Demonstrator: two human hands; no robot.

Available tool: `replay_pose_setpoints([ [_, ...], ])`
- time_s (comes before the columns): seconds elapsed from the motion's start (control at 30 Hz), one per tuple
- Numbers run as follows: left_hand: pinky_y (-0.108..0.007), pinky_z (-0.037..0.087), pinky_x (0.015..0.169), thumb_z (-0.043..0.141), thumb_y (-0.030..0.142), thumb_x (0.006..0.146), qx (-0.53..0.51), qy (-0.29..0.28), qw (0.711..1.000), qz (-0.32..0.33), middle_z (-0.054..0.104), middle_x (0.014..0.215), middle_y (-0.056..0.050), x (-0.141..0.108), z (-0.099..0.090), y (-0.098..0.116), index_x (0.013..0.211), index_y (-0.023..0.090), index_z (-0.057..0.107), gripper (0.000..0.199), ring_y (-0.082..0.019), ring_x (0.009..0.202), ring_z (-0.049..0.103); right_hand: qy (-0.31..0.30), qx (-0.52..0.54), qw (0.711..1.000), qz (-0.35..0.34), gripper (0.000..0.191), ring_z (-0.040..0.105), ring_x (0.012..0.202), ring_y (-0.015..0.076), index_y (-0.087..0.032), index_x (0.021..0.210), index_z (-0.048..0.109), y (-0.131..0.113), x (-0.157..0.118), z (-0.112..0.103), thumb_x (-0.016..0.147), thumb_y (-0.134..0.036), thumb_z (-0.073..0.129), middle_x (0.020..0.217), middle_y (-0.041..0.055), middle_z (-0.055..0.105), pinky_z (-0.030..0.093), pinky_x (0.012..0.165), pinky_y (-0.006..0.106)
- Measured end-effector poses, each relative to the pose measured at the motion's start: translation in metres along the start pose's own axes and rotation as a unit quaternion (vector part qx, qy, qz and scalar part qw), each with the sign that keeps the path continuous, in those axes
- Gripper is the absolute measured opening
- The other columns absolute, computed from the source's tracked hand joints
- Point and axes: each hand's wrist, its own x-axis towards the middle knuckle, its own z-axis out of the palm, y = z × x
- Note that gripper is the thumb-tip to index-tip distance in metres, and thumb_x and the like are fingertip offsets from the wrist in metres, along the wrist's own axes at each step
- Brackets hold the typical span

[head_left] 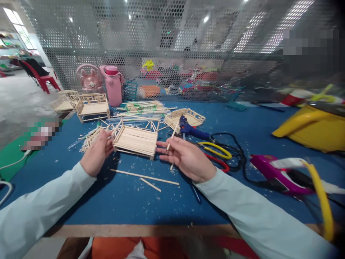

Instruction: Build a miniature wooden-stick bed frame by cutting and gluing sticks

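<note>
A small bench-like model of thin wooden sticks (136, 140), with a slatted top and a raised rail at the back, is tilted between my hands. My left hand (97, 153) grips its left end, thumb on top. My right hand (190, 158) pinches a short wooden stick (174, 133) between thumb and finger, its other fingers reaching to the model's right end. Just beyond this hand lies a blue glue gun (194, 130). A long loose stick (145, 177) and a shorter stick (150, 184) rest on the blue tabletop (113, 205) in front of me.
Similar stick models (93, 108) stand at the back left, and another model (188, 117) lies behind the glue gun. Stick bundles (145, 107) and a pink bottle (113, 86) are before a perforated panel (172, 43). Black cable (239, 158), a magenta tool (283, 176) and a yellow container (315, 127) occupy the right.
</note>
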Motion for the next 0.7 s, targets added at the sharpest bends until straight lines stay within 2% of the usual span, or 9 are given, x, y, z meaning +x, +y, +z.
replay_pose_setpoints([
  [0.2,-0.030,0.042,0.092,0.035,0.057,0.085,-0.060,-0.032,0.995,-0.069,0.061,0.116,-0.012,-0.052,-0.005,-0.005,0.119,0.019,0.045,0.052,-0.016,0.101,0.060,-0.025,-0.019,0.999,0.014,0.015,0.062,0.060,0.0089,-0.018,0.073,0.045,-0.010,0.011,-0.007,0.088,-0.017,0.041,0.083,0.0052,0.066,0.051,0.055,0.022],
  [0.27,-0.035,0.041,0.094,0.039,0.060,0.081,-0.086,-0.037,0.991,-0.092,0.055,0.124,-0.013,-0.068,-0.010,-0.014,0.123,0.021,0.042,0.058,-0.019,0.109,0.056,-0.049,-0.039,0.998,0.028,0.017,0.060,0.056,0.0085,-0.018,0.071,0.044,-0.013,0.019,-0.007,0.088,-0.016,0.040,0.080,0.0055,0.067,0.051,0.053,0.022],
  [0.37,-0.038,0.041,0.095,0.043,0.067,0.073,-0.095,-0.025,0.991,-0.092,0.052,0.129,-0.014,-0.085,-0.016,-0.032,0.125,0.024,0.042,0.068,-0.024,0.114,0.053,-0.076,-0.085,0.993,0.039,0.018,0.059,0.054,0.0092,-0.018,0.069,0.043,-0.019,0.029,-0.008,0.087,-0.016,0.040,0.076,0.0052,0.066,0.050,0.055,0.023],
  [0.47,-0.040,0.041,0.095,0.046,0.069,0.071,-0.102,-0.038,0.989,-0.096,0.050,0.131,-0.012,-0.096,-0.016,-0.049,0.123,0.028,0.046,0.066,-0.026,0.117,0.050,-0.038,-0.202,0.978,-0.047,0.017,0.058,0.057,0.0100,-0.018,0.067,0.045,-0.028,0.025,-0.013,0.084,-0.019,0.047,0.072,0.0041,0.065,0.047,0.057,0.022],
  [0.53,-0.042,0.040,0.095,0.052,0.063,0.071,-0.118,-0.043,0.988,-0.092,0.051,0.130,-0.012,-0.104,-0.012,-0.056,0.122,0.029,0.047,0.062,-0.028,0.118,0.049,0.003,-0.322,0.936,-0.141,0.018,0.055,0.053,0.0097,-0.019,0.067,0.047,-0.034,0.014,-0.019,0.084,-0.024,0.048,0.065,0.0019,0.062,0.043,0.053,0.021],
  [0.6,-0.042,0.041,0.096,0.059,0.055,0.070,-0.127,-0.039,0.988,-0.076,0.051,0.130,-0.012,-0.114,-0.007,-0.059,0.121,0.029,0.047,0.058,-0.029,0.119,0.047,0.021,-0.435,0.876,-0.210,0.019,0.049,0.048,0.0097,-0.019,0.069,0.051,-0.039,-0.001,-0.024,0.085,-0.028,0.045,0.058,0.0000,0.058,0.038,0.050,0.022],
  [0.7,-0.035,0.044,0.093,0.064,0.046,0.070,-0.091,-0.016,0.995,-0.026,0.050,0.130,-0.009,-0.128,-0.002,-0.057,0.118,0.030,0.048,0.053,-0.027,0.118,0.048,0.043,-0.540,0.795,-0.273,0.015,0.048,0.054,0.0121,-0.019,0.089,0.057,-0.040,-0.022,-0.027,0.084,-0.026,0.045,0.061,-0.0004,0.057,0.036,0.054,0.024],
])
